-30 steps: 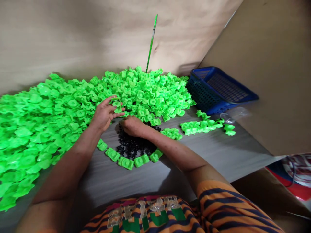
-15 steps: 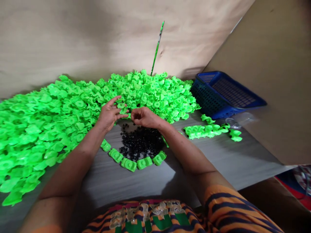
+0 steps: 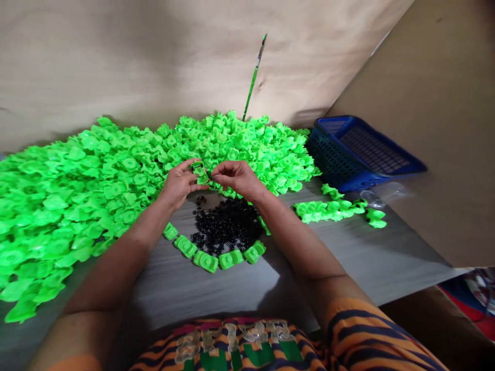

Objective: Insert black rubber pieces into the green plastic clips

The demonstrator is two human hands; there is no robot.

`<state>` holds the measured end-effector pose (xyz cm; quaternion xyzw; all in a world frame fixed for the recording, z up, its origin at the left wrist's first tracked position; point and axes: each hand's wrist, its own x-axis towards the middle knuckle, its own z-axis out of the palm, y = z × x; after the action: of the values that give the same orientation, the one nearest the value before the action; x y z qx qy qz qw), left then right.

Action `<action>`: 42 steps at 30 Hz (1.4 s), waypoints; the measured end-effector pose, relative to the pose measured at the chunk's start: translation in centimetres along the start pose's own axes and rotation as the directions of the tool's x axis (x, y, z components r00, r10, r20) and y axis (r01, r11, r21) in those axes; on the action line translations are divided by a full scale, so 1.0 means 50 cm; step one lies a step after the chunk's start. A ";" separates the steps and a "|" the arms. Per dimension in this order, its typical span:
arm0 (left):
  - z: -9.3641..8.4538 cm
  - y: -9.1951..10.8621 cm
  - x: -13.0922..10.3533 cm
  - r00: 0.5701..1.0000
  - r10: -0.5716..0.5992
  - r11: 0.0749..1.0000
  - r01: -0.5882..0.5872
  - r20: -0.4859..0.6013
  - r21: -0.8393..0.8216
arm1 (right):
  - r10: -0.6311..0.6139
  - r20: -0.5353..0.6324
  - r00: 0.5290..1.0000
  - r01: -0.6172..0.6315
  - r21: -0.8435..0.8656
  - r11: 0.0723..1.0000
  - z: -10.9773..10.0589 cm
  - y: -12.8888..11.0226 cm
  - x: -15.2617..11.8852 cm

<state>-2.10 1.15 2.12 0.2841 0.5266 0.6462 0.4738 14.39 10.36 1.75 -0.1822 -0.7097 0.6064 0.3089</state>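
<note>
Between the fingers of my left hand [image 3: 180, 183] is a bright green moulded plastic piece [image 3: 200, 174] with a dark bit at its upper edge. My right hand [image 3: 238, 178] is pinched right beside that piece, on a small black part [image 3: 210, 176] mostly hidden by the fingertips. Below both hands lies a heap of small black plastic parts [image 3: 226, 226]. Several green pieces [image 3: 205, 262] curve around the near side of this heap, hollow side up.
A large pile of green pieces [image 3: 104, 170] spreads along the back wall and left. A green-and-dark stick [image 3: 253, 80] rises behind it. At right stand a blue plastic basket [image 3: 363, 149], a row of green pieces [image 3: 327, 210] and a clear plastic item [image 3: 392, 190].
My right hand has risen slightly and its pinched fingertips now meet the green piece. My left hand has shifted a little to the right with the piece.
</note>
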 end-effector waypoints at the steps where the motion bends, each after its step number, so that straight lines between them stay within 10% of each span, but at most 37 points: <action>1: 0.002 0.000 -0.001 1.000 -0.007 1.000 0.007 0.000 -0.015 | 0.001 -0.023 1.000 -0.001 0.025 1.000 0.003 0.001 0.000; 28: 0.003 0.007 -0.013 0.997 0.001 0.997 0.005 0.083 -0.073 | -0.121 -0.128 0.984 0.082 -0.270 0.959 0.044 0.028 -0.004; 42: -0.016 0.005 -0.002 0.984 0.005 0.997 0.009 0.176 -0.078 | -0.033 -0.202 0.979 0.007 -0.125 0.992 0.048 0.033 0.003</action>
<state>-2.84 0.75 2.11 0.3205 0.4570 0.6382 0.5302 12.48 8.98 0.03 -0.2550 -0.7123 0.5362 0.3742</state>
